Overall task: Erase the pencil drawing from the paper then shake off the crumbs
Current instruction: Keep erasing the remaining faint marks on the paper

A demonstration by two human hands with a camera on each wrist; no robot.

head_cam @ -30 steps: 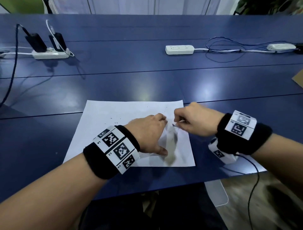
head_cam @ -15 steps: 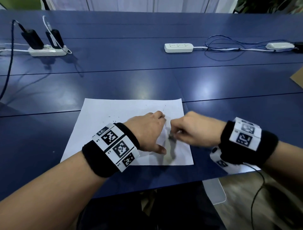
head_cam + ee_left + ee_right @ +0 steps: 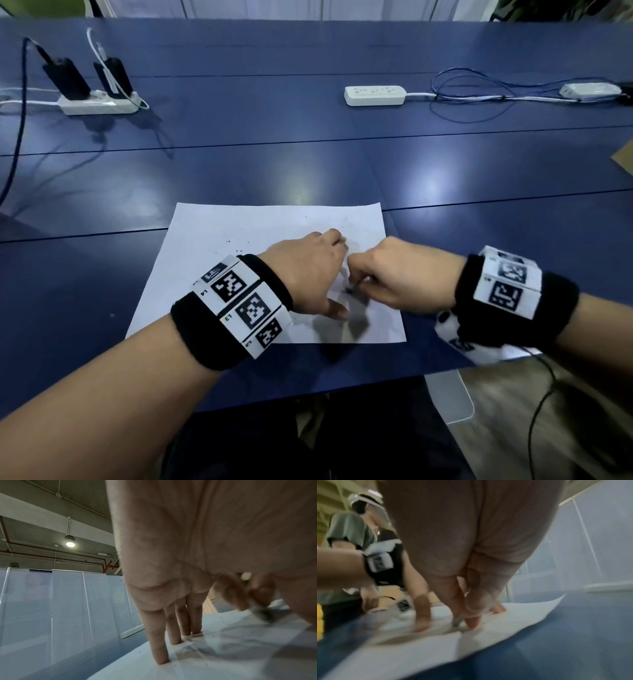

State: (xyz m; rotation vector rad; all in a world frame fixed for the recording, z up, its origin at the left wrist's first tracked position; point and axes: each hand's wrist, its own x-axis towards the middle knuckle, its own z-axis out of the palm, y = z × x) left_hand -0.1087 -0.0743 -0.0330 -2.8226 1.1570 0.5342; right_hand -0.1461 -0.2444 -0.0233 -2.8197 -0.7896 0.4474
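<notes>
A white sheet of paper (image 3: 219, 260) lies on the blue table (image 3: 308, 164) near its front edge. My left hand (image 3: 308, 270) presses it flat with straight fingers (image 3: 158, 646), fingertips on the sheet (image 3: 240, 649). My right hand (image 3: 387, 274) pinches a small grey-smudged eraser (image 3: 264, 613) and holds its tip on the paper beside the left thumb. In the right wrist view the eraser (image 3: 457, 622) shows between thumb and finger, touching the paper (image 3: 513, 615). Dark crumbs (image 3: 239, 245) dot the sheet left of my left hand. Faint pencil marks lie under the hands.
A white power strip (image 3: 97, 104) with two black adapters sits at the far left, another power strip (image 3: 375, 95) with blue cables at the far middle. A cardboard corner (image 3: 625, 157) shows at the right edge. A person in a green shirt (image 3: 349, 534) appears in the right wrist view.
My right hand has rubbed the eraser down and leftward across the paper, closer to the left thumb. The left hand has stayed pressed on the sheet.
</notes>
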